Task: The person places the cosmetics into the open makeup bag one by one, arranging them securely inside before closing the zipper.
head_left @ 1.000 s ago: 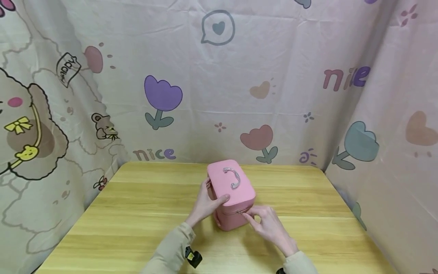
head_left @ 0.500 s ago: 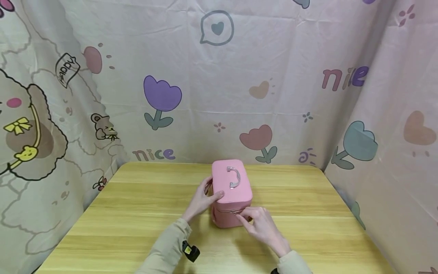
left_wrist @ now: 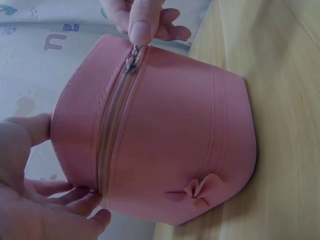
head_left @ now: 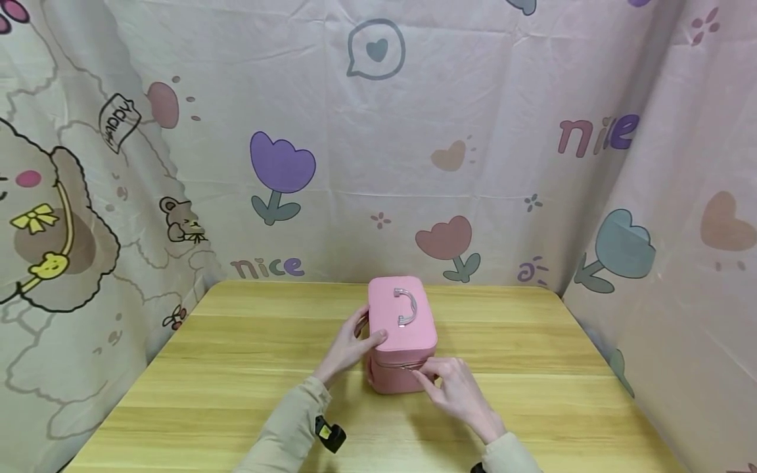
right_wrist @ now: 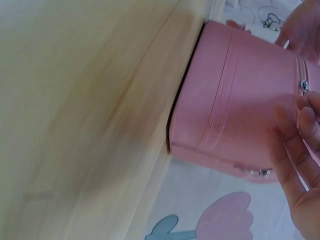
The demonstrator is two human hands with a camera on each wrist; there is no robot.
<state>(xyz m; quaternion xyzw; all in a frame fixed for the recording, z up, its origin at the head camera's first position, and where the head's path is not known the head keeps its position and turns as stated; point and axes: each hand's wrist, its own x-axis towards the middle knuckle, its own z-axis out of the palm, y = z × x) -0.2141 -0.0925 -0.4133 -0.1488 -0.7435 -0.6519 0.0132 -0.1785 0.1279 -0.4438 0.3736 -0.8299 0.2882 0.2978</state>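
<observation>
A pink zip-up cosmetic case (head_left: 405,339) stands upright on the table, its lid down and its silvery carry handle (head_left: 409,307) on top. My left hand (head_left: 347,348) holds the lid's left side, thumb on the top edge and fingers down the side. At the front corner my right hand (head_left: 454,389) pinches the metal zipper pull (left_wrist: 132,62), partly hidden by the thumb. In the left wrist view the zipper teeth (left_wrist: 107,137) run closed below the slider. A pink bow (left_wrist: 199,191) decorates the case's lower side.
The wooden table (head_left: 236,368) reaches back to a patterned curtain (head_left: 367,131) right behind the case. Curtains also hang on both sides. A black device (head_left: 330,434) is strapped at my left sleeve.
The case has turned so its front faces me more squarely, and both hands have shifted slightly left with it. Over the last half second there is hardly any movement.
</observation>
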